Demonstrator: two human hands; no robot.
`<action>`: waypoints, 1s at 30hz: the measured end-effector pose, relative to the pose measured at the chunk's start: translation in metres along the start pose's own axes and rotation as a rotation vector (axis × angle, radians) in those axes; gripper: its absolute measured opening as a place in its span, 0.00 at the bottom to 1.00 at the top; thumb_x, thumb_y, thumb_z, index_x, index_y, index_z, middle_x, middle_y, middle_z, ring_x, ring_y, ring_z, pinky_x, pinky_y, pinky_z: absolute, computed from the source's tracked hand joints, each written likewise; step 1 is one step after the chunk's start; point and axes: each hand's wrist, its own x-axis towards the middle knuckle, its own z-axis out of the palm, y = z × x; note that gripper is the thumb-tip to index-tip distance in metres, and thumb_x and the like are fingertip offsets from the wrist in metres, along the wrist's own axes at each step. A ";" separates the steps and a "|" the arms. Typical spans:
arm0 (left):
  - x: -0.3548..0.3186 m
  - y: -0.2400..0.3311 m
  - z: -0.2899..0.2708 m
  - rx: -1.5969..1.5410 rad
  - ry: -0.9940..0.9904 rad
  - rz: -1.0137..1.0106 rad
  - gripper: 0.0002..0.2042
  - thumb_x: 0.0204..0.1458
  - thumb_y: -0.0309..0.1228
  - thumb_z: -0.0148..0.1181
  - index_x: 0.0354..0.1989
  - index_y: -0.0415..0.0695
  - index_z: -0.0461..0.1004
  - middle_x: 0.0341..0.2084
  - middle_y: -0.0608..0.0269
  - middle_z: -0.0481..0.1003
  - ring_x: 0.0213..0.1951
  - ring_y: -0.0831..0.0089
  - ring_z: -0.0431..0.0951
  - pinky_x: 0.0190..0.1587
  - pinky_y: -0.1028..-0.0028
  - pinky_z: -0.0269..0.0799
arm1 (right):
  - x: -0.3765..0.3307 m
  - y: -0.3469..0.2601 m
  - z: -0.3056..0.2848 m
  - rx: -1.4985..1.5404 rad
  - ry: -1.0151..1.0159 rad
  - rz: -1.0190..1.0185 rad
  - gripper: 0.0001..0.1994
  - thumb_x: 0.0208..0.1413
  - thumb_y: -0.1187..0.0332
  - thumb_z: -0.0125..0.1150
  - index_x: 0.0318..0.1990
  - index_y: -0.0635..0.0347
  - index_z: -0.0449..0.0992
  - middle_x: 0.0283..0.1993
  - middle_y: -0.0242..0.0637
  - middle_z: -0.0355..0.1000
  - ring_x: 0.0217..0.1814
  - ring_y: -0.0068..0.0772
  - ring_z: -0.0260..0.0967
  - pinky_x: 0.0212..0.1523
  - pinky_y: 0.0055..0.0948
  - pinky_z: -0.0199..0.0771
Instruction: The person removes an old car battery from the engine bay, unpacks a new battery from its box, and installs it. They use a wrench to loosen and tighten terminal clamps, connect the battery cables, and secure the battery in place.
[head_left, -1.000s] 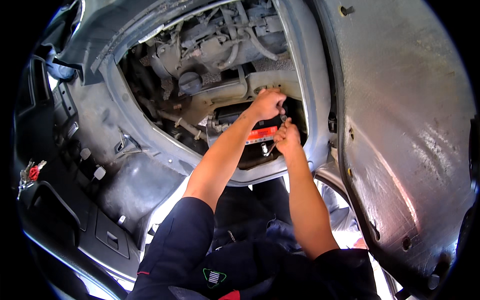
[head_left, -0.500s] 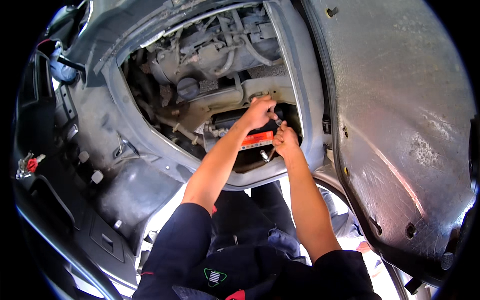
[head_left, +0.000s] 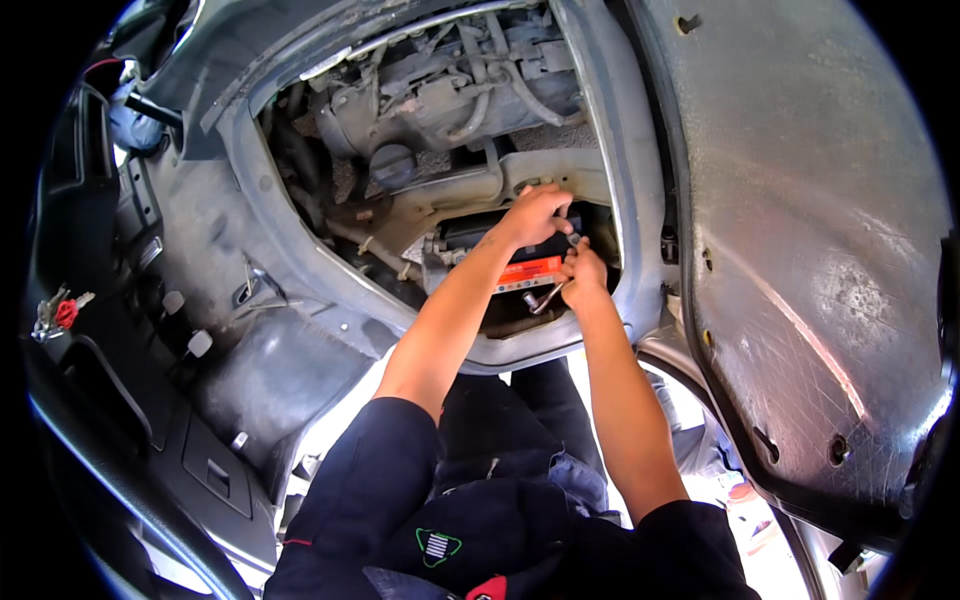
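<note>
1. head view, the only one: a person looks down into the open engine bay [head_left: 430, 150] of a vehicle, both bare forearms reaching up from the lower edge, dark blue short sleeves at the shoulders.
2. the left hand [head_left: 535, 215] lies palm down on the far top edge of a black battery [head_left: 480, 235]; its fingers are curled together over that edge; whether they grip anything small beneath cannot be told.
3. the right hand [head_left: 583, 275] sits just beside and below the left one, at the battery's right end; its fingers are closed around a small metal wrench [head_left: 545, 297], whose angled handle sticks out to the lower left of the fist.
4. the battery sits low in the middle of the bay, with an orange label [head_left: 530, 270] on its near face, between the two wrists.
5. a round black filler cap [head_left: 393, 165] stands further back to the left; grey hoses [head_left: 500, 80] run across the top.
6. the raised hood underside [head_left: 800, 250], dusty grey, fills the right side; a red-tagged bunch of keys [head_left: 60, 312] hangs at the far left.
</note>
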 end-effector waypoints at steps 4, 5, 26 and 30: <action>-0.010 0.004 -0.014 0.056 -0.065 0.052 0.21 0.38 0.30 0.73 0.43 0.50 0.75 0.43 0.62 0.75 0.52 0.58 0.69 0.56 0.58 0.58 | -0.056 -0.012 0.009 -0.211 -0.197 -0.319 0.10 0.67 0.62 0.51 0.37 0.58 0.69 0.25 0.27 0.63 0.26 0.22 0.61 0.30 0.26 0.66; -0.007 0.009 -0.018 0.105 -0.158 -0.021 0.30 0.36 0.31 0.74 0.53 0.53 0.74 0.50 0.63 0.74 0.58 0.58 0.66 0.62 0.57 0.55 | -0.069 -0.021 0.009 -0.248 -0.255 -0.455 0.08 0.67 0.65 0.52 0.40 0.61 0.71 0.28 0.30 0.68 0.32 0.23 0.66 0.37 0.27 0.70; 0.049 0.027 0.019 0.055 -0.352 -0.140 0.11 0.49 0.32 0.59 0.39 0.40 0.80 0.40 0.45 0.79 0.45 0.50 0.78 0.46 0.60 0.72 | -0.084 -0.086 0.051 -2.144 0.058 -1.129 0.07 0.47 0.75 0.65 0.33 0.70 0.79 0.35 0.61 0.75 0.43 0.61 0.75 0.46 0.48 0.76; 0.059 0.008 0.028 -0.090 -0.339 -0.177 0.12 0.52 0.34 0.59 0.39 0.38 0.79 0.43 0.45 0.79 0.45 0.53 0.78 0.47 0.60 0.71 | -0.079 -0.087 0.059 -2.166 0.009 -1.195 0.08 0.43 0.76 0.67 0.32 0.70 0.79 0.35 0.60 0.76 0.43 0.59 0.75 0.46 0.47 0.76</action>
